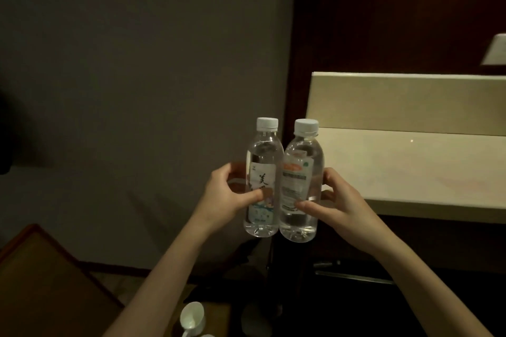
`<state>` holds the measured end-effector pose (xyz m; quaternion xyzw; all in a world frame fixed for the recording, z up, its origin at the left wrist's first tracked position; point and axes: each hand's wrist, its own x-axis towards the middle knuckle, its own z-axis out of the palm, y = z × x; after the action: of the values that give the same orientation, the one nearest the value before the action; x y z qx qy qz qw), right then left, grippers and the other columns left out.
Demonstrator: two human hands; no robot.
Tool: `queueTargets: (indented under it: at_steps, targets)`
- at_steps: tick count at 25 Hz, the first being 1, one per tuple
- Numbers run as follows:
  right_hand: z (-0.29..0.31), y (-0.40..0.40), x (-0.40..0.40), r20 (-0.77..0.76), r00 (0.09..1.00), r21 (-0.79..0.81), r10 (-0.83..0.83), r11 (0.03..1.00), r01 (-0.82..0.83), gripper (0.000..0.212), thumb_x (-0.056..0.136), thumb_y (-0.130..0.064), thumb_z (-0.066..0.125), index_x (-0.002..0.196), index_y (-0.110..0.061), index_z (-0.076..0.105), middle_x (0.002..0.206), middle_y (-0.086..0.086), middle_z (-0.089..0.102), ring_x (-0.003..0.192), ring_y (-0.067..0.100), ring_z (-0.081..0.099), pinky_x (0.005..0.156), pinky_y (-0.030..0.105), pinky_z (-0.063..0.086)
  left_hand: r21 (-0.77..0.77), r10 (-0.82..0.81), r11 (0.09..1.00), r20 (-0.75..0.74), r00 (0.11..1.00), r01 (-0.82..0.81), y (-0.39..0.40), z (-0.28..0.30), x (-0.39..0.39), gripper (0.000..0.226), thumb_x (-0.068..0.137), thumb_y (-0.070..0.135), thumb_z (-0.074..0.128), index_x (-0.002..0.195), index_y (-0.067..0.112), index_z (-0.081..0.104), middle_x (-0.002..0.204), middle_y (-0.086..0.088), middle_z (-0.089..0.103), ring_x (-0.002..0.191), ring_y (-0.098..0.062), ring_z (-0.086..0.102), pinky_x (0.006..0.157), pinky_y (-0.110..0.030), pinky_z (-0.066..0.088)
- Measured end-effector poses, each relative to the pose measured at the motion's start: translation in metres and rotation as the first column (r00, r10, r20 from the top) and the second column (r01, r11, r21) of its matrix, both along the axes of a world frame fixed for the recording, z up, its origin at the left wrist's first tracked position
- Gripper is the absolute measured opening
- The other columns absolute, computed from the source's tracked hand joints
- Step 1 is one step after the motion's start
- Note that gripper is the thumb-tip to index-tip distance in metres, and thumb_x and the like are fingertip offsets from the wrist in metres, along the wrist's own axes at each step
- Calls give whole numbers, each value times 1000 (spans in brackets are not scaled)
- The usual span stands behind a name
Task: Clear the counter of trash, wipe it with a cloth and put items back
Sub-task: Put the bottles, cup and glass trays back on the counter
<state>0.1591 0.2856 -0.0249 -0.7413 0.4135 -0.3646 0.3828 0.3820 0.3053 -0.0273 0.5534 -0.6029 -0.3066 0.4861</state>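
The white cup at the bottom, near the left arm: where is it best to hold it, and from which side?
Probably by its rim, from above: the white cup stands with its open mouth up, the rim is free, and what looks like its handle is cut off by the frame edge. Both hands now hold bottles.

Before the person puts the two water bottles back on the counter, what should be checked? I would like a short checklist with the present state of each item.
1. Left hand grips the left water bottle: ok, fingers and thumb curl round its middle.
2. Right hand grips the right water bottle: ok, thumb in front, fingers behind.
3. Both white caps on: ok, left cap, right cap. Tightness: cannot tell.
4. Bottles upright: ok, side by side, held in the air left of the counter.
5. Free space on the cream counter: ok on the part in view.
6. Counter wiped and dry: cannot tell, the light is dim.
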Motion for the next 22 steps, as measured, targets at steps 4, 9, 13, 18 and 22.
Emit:
queueTargets:
  at_steps: [4, 9, 13, 18, 22]
  targets:
    - [6, -15, -79, -18, 999, -31, -38, 999, 38, 63, 62, -57, 67, 116, -31, 49, 115, -16, 60, 103, 1, 59, 88, 30, 52, -55, -24, 998, -20, 1000, 23, -22, 0, -82, 54, 56, 44, 81, 100, 19, 63, 100, 5, 70, 97, -9, 65, 90, -37, 54]
    - [5, -49, -136, 3, 994, -42, -114, 993, 114, 64, 64, -52, 68, 119, -27, 48, 116, -19, 57, 103, 2, 59, 82, 28, 54, -82, -15, 996, 42, 999, 19, -70, -2, -139, 61, 61, 49, 83, 113, 22, 64, 110, 10, 69, 108, -9, 61, 97, -41, 49]
    - [-7, -98, -152, 15, 987, -54, -163, 985, 163, 50, 74, -36, 74, 117, -26, 48, 113, -23, 55, 101, -3, 56, 77, 19, 50, -92, 0, 996, 34, 999, 3, -121, -9, -162, 61, 69, 32, 84, 122, 16, 60, 118, 7, 64, 113, -8, 56, 98, -30, 44]
    - [-19, -171, -157, 74, 967, -57, -245, 967, 249, 49, 78, -17, 75, 119, -17, 49, 112, -16, 56, 97, -6, 56, 79, 13, 51, -58, 47, 997, 12, 999, -46, -196, -22, -180, 62, 65, 29, 86, 120, 15, 59, 115, 8, 63, 108, -9, 57, 93, -30, 49]
    - [-30, -218, -156, 111, 930, -33, -349, 934, 355, 52, 76, -16, 77, 119, -15, 47, 112, -8, 55, 101, 11, 57, 81, 19, 49, -48, 77, 996, 4, 997, -77, -240, -23, -186, 62, 68, 22, 86, 121, 12, 55, 111, 8, 58, 98, -4, 52, 67, 1, 40]
